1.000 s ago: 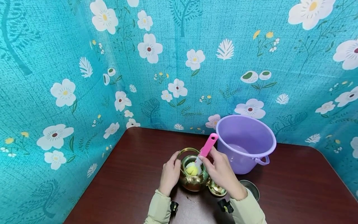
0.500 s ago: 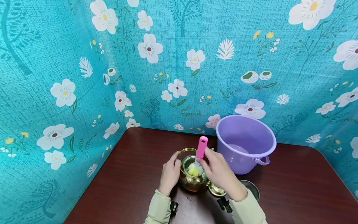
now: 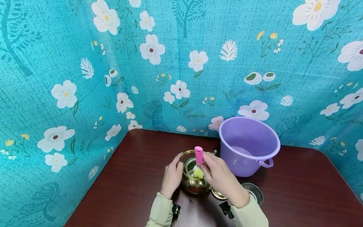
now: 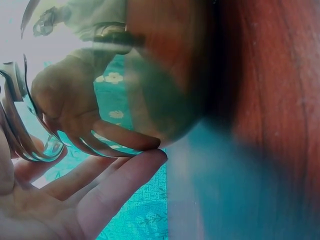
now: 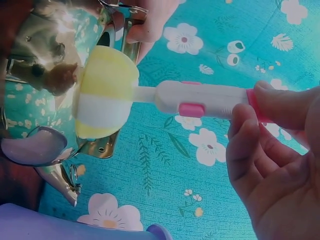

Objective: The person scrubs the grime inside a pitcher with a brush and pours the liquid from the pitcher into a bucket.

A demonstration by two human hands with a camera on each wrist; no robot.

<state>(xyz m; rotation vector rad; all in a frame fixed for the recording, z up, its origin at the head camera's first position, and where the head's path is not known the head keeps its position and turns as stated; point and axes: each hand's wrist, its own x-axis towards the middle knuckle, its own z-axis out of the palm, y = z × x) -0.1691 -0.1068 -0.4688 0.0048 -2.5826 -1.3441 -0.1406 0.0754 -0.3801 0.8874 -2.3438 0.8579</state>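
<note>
A shiny brass kettle (image 3: 195, 186) stands uncovered on the table, its thin hoop handle (image 3: 187, 152) leaning back over the far side. My left hand (image 3: 172, 176) grips it at the left, by the base of that handle; in the left wrist view the fingertips (image 4: 152, 159) touch the round belly. My right hand (image 3: 222, 175) holds a sponge brush by its pink end (image 3: 199, 154), almost upright. Its yellow and white sponge head (image 5: 107, 92) sits at the kettle's mouth. Partly hidden under the right forearm, a brass lid (image 3: 219, 194) lies beside the kettle.
Behind the right hand a purple bucket (image 3: 241, 167) stands against the flowered blue cloth (image 3: 175, 63). A small metal bowl (image 3: 257, 193) is right of the right wrist. The dark wood table (image 3: 122, 189) carries everything.
The brush has swung from leaning right to nearly upright, and its pink end is lower. The sponge has shifted slightly right in the kettle's mouth. The left hand and kettle stay put.
</note>
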